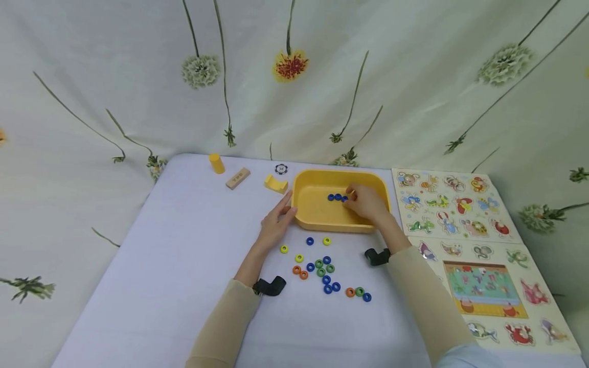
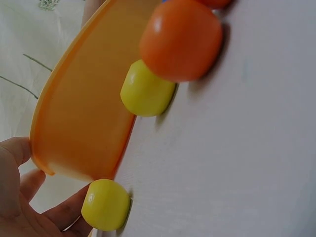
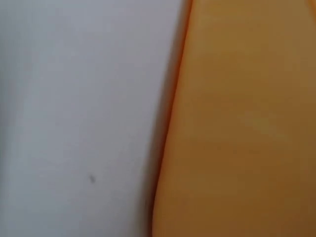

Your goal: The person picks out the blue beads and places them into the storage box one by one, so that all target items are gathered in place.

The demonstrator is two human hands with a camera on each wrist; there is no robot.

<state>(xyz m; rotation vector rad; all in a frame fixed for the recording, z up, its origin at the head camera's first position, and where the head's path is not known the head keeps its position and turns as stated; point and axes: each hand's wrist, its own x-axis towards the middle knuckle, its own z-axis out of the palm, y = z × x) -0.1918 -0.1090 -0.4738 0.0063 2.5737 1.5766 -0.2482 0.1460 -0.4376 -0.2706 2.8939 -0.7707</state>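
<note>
- The tray [image 1: 317,226], yellow, sits near the back edge of the bench [image 1: 184,245].
- Inside it, three blue beads [image 1: 338,197] lie in a short row, right of the middle.
- The right hand [image 1: 365,202] reaches into the tray; its thumb and a finger pinch the rightmost of the three. The right wrist view shows only the tray's outer wall and the bench.
- The left hand [image 1: 275,223], fingers extended and parted, touches the tray's left end, holding no bead.
- In the left wrist view, a yellow bead [image 2: 105,205] appears just beside that hand's fingers; whether they touch cannot be told.
- More beads are scattered on the bench in front of the tray: three yellow, three orange, four green and seven blue.
- Near the front of the scatter, an orange bead [image 1: 350,292], a green bead [image 1: 360,291] and a blue bead [image 1: 367,297] form a row.
- Left of the tray are a notched block [image 1: 276,184], a chip [image 1: 281,169], a wooden block [image 1: 238,178] and an upright yellow cylinder [image 1: 217,163].
- Right of the tray lie two picture boards, an insect board [image 1: 448,194] behind a sea board [image 1: 547,319].
- A flowered cloth [image 1: 405,128] hangs behind the bench.
</note>
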